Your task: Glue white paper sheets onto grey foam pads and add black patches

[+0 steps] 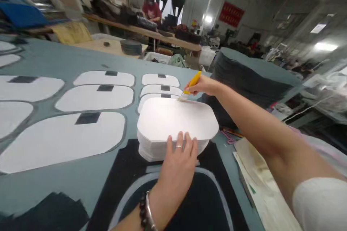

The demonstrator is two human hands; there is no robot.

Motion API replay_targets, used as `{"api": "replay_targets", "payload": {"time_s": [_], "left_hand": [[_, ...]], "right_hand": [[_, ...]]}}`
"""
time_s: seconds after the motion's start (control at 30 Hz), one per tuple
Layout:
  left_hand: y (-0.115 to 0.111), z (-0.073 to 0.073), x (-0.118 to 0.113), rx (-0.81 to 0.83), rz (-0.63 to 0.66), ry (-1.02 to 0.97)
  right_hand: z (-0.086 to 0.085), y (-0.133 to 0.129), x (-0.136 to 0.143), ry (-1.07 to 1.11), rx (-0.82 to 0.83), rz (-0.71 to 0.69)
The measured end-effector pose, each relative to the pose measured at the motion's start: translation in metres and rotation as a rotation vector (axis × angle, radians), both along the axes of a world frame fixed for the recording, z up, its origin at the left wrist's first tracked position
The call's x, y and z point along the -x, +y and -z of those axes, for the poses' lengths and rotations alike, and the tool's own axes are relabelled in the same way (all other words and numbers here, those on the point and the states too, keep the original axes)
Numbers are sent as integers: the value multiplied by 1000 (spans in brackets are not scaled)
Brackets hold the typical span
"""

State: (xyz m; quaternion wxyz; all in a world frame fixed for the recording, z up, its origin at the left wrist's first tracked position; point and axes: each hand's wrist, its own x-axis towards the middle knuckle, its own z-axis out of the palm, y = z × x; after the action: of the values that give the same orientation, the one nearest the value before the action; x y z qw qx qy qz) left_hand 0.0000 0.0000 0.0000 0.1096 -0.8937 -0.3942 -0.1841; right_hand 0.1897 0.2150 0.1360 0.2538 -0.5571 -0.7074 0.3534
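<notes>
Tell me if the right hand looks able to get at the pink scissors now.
Likely yes, though not freely: the right hand holds the yellow brush, which it would probably have to put down first. The pink scissors lie right of the white stack, their handles uncovered.

Stack (pixel 173 117) on sheet (pixel 124 162), panels (pixel 100 97) left

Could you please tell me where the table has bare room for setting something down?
The table has a bare patch between the large front panel, the dark piece and the black sheet, and a strip behind the middle panels. It is crowded at the white stack, with the left hand, right hand and brush, and by the dark stack.
</notes>
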Motion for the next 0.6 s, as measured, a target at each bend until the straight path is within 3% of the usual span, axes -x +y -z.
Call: {"api": "replay_targets", "payload": {"time_s": [0.23, 0.4, 0.6], "left_hand": [[-1, -5, 2, 24, -5, 38], [1, -12, 2, 39, 1, 104], [8, -25, 8, 80, 77, 169]], "right_hand": [[-4, -48, -41, -297, -111, 206], [-6, -85, -37, -658, -208, 352], [6, -134, -26, -695, -275, 406]]}}
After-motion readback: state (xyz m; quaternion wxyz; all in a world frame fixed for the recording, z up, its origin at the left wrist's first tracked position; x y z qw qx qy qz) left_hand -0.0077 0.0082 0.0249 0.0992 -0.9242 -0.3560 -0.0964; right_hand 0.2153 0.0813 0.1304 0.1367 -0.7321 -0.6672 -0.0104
